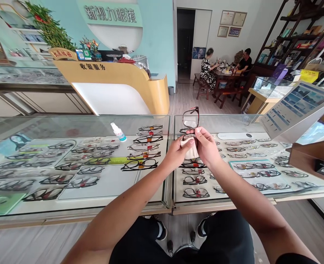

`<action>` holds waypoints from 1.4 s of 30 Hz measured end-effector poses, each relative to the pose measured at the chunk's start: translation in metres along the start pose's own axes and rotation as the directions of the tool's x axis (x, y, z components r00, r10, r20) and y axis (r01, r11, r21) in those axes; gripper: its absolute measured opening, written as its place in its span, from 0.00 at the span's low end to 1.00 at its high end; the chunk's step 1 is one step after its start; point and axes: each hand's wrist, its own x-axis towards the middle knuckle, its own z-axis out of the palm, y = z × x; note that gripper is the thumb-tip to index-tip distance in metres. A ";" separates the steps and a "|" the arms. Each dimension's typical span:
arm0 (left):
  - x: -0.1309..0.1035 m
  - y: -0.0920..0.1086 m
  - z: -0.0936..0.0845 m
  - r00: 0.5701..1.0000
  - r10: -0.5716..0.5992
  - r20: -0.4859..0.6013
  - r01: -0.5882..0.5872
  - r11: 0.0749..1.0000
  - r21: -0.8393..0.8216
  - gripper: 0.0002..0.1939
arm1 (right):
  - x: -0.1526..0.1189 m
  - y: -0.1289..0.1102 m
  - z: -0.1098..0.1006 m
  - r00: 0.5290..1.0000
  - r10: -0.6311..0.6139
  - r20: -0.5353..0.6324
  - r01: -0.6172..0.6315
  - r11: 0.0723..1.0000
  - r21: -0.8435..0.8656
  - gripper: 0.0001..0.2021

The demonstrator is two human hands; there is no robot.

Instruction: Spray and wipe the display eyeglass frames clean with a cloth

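Observation:
Above the glass counter I hold a pair of dark-framed eyeglasses [191,118] upright on edge, one lens on top and the other low between my hands. My left hand [179,150] is closed over a pale cleaning cloth [191,149] wrapped about the lower lens, thumb pressed on it. With its fingers pinched at the middle of the frame, my right hand [207,148] grips the eyeglasses. A white spray bottle [118,132] with a blue band stands on the counter to the left of my hands.
Under the glass counter top [101,126] lie rows of eyeglasses. A tilted display board [296,108] and a brown box [314,161] stand at the right. Beyond are a cashier desk [107,75] and two people [207,69] seated at a wooden table.

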 end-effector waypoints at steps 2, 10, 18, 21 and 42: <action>0.002 -0.001 -0.004 1.000 0.017 -0.011 -0.016 1.000 0.026 0.32 | 0.002 -0.003 -0.003 1.000 -0.020 -0.014 0.020 0.999 -0.025 0.24; 0.026 0.006 -0.037 0.978 0.021 -0.208 -0.050 0.989 -0.137 0.34 | 0.013 -0.021 -0.019 0.996 -0.071 -0.057 0.069 0.997 -0.026 0.20; 0.022 0.022 -0.057 0.877 0.379 -0.295 -0.292 0.908 0.300 0.14 | 0.015 -0.032 -0.029 0.980 -0.141 0.142 0.189 0.887 -0.421 0.12; 0.017 0.020 -0.062 0.773 0.623 -0.121 -0.430 0.654 0.622 0.27 | 0.013 -0.034 -0.030 0.957 -0.186 0.222 0.285 0.733 -0.617 0.10; 0.021 0.011 -0.067 0.543 0.800 0.253 -0.570 0.131 0.811 0.45 | 0.008 -0.048 -0.030 0.871 -0.224 0.436 0.490 0.432 -0.757 0.11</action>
